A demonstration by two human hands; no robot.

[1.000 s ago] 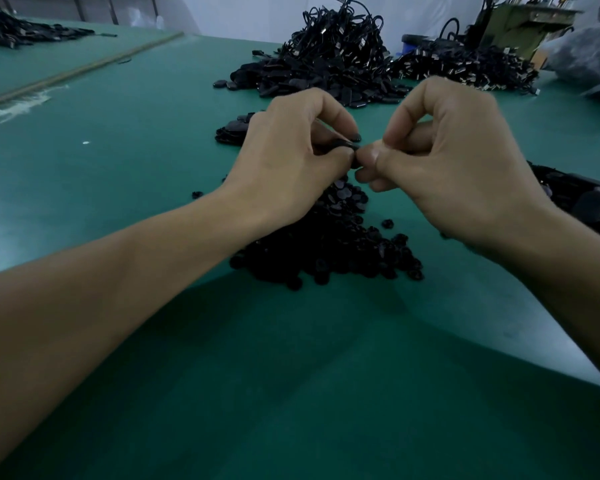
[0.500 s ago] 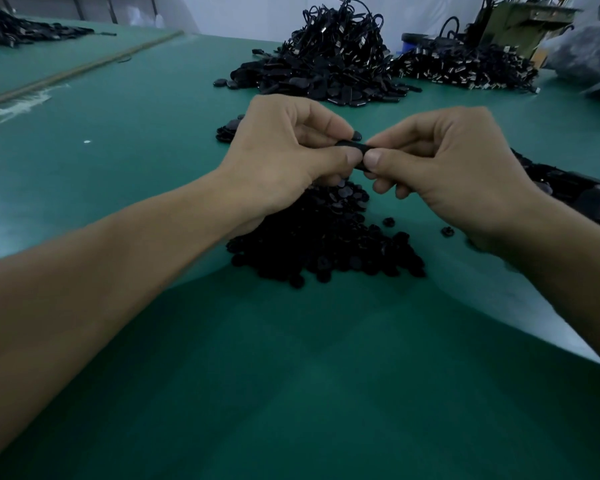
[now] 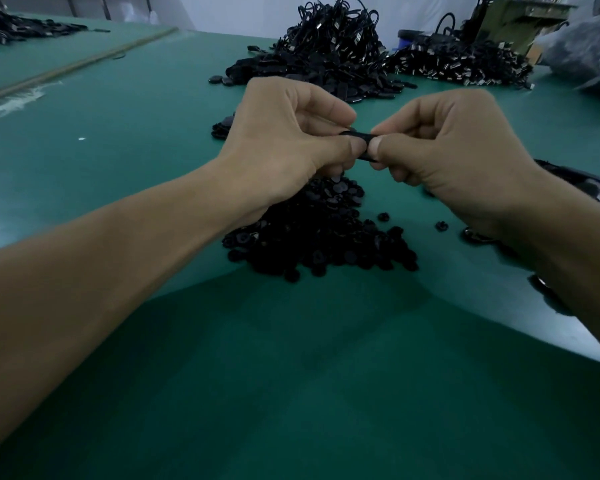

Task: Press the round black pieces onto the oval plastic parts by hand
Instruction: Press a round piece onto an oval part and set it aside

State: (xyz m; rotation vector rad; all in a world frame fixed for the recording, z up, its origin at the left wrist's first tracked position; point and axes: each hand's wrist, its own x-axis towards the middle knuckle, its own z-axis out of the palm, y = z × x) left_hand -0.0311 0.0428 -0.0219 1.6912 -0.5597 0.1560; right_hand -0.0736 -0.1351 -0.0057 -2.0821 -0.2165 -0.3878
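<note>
In the head view, a small black part (image 3: 359, 135) is pinched from both sides above the green worktop (image 3: 291, 375): the left hand (image 3: 288, 140) and the right hand (image 3: 454, 147) are curled round its ends, thumbs nearly touching. Beneath them a heap of round black pieces (image 3: 323, 233) is spread. Farther back, piles of black cabled parts (image 3: 329, 53) are seen.

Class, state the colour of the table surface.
Green table surface, clearest in the head view.
</note>
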